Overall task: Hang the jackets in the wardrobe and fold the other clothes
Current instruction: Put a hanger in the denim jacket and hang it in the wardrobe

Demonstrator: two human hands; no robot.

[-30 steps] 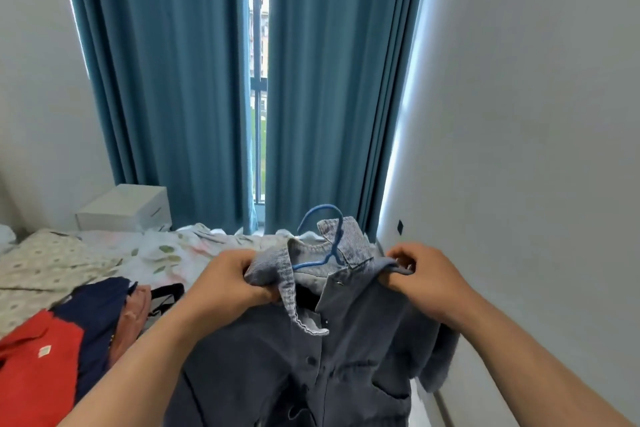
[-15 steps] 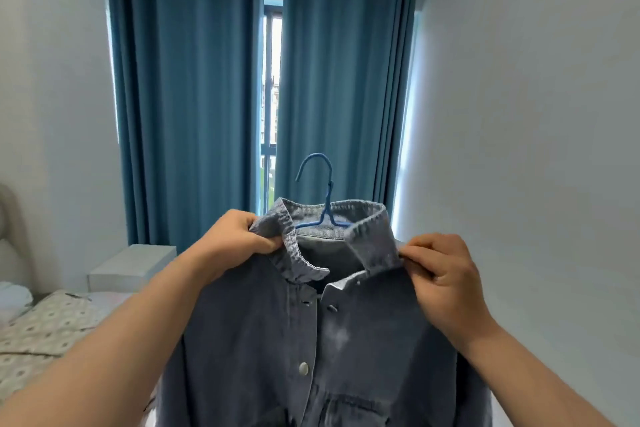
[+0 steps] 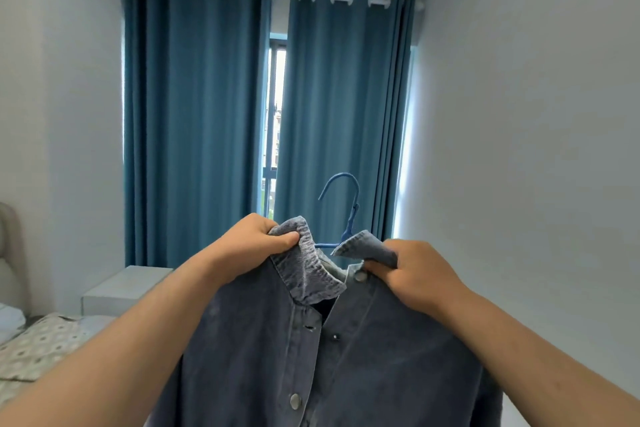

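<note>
Both hands are clenched on the collar of the denim jacket (image 3: 346,357). The left hand (image 3: 256,246) has its fingers curled over the collar flap (image 3: 308,267) on its side, thumb pressed against the front of the cloth. The right hand (image 3: 415,274) bunches the other flap in a closed fist, just beside the top button (image 3: 360,276).

Between them they hold the jacket up in the air in front of the person, its front facing them and the neck hanging open. It is level with the lower part of the curtains (image 3: 194,114) behind it. A blue hanger (image 3: 341,184) sits inside the jacket. Its hook rises above the collar between the 2 hands and catches on nothing. Only a short piece of its bar shows at the neck; the rest is hidden under the denim. A 2nd metal button (image 3: 295,401) shows lower on the placket.

The hem and both sleeves run off the bottom edge of the view, so I cannot tell how the jacket hangs lower down. The forearms partly cover its shoulders.

A narrow strip of window (image 3: 275,107) shows where the 2 curtains part, too bright to make out much beyond. At the left, a pale bedside cabinet (image 3: 121,288) stands against the wall. Only a corner of a bed (image 3: 38,347) with a dotted cover shows, cut off by the edge.
</note>
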